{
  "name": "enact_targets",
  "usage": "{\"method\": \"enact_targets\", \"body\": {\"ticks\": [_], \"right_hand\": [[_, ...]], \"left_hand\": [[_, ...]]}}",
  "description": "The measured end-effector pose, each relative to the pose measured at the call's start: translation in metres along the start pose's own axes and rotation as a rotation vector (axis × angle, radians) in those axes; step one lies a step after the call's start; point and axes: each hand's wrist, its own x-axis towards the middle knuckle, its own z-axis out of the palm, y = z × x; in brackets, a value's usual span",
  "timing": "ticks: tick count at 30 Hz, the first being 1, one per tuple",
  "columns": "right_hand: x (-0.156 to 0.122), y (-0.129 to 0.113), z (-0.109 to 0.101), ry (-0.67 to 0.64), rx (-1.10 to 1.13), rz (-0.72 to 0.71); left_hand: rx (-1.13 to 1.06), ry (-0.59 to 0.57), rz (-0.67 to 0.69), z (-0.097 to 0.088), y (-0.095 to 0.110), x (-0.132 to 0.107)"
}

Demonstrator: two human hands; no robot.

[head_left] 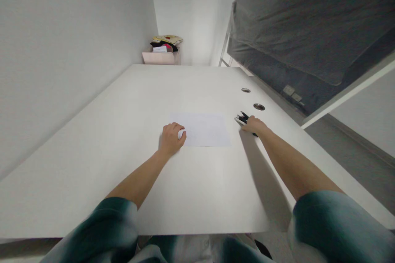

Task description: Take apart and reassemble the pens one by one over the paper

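A white sheet of paper point(204, 130) lies flat on the white table point(123, 131), a little beyond the middle. My left hand point(171, 139) rests on the sheet's near-left corner with its fingers curled down onto it. My right hand point(253, 125) lies just right of the sheet, its fingers closed around a bunch of black and white pens point(242, 118) that stick out toward the far side. Both arms wear dark green sleeves pushed up to the elbow.
Two round cable holes point(259, 107) sit in the tabletop beyond my right hand. A pink box point(160, 57) piled with clothes stands at the far end by the wall. A bed frame with a dark mattress point(308, 41) runs along the right side.
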Motion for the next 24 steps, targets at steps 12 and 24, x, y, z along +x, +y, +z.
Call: {"method": "enact_targets", "body": {"ticks": [12,24], "right_hand": [[-0.037,-0.015,-0.020,-0.061,0.434,-0.148],[-0.167,-0.163,0.020,-0.265,1.014,-0.637]], "left_hand": [[-0.256,-0.047,0.031,-0.006,0.013,0.000],[-1.663,-0.206,-1.235,-0.012,0.076,0.021]]}}
